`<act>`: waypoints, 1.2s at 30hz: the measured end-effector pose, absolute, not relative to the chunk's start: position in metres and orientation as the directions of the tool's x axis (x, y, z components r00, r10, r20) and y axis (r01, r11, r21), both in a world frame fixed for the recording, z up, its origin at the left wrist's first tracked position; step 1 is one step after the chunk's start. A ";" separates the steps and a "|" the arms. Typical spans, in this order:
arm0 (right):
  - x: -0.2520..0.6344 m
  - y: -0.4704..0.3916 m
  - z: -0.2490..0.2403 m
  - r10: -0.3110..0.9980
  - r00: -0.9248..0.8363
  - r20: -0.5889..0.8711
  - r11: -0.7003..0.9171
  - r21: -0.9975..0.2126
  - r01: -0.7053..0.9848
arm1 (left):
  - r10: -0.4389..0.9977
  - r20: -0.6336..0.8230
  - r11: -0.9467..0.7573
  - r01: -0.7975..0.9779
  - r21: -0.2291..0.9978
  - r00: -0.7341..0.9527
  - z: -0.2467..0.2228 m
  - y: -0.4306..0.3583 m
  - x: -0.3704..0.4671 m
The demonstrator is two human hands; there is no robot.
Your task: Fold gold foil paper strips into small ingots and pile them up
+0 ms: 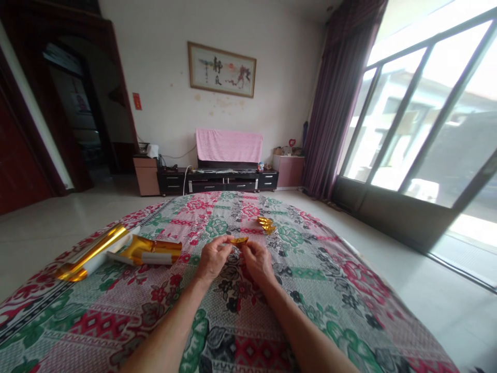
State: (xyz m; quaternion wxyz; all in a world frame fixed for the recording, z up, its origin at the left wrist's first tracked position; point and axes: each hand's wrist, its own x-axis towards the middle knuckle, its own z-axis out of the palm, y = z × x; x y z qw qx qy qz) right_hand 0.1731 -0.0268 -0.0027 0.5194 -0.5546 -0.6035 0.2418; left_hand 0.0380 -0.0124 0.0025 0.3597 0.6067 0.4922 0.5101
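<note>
A small folded piece of gold foil paper [239,241] is held between my two hands above the patterned cloth. My left hand [213,257] pinches its left end with thumb and fingertips. At its right end, my right hand [258,261] grips it with thumb and curled fingers. Just beyond my right hand, several small folded gold pieces [266,224] sit close together on the cloth.
A flowered cloth [310,269] covers the round table. On its left lie a rolled gold sheet [97,251] and a stack of gold paper [151,249] with white parts. Past the table's far edge stands a low black cabinet [209,185].
</note>
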 end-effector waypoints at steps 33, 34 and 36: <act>0.249 -0.005 -0.002 0.845 0.415 0.337 -0.063 -0.707 0.704 | 0.850 0.445 -0.522 0.559 0.644 0.282 -0.002 0.061 0.144; 0.248 -0.005 -0.002 0.843 0.418 0.339 -0.066 -0.706 0.705 | 0.853 0.440 -0.517 0.562 0.646 0.280 -0.001 0.061 0.145; 0.248 -0.005 -0.002 0.840 0.422 0.341 -0.069 -0.704 0.706 | 0.854 0.442 -0.515 0.564 0.645 0.275 0.000 0.061 0.145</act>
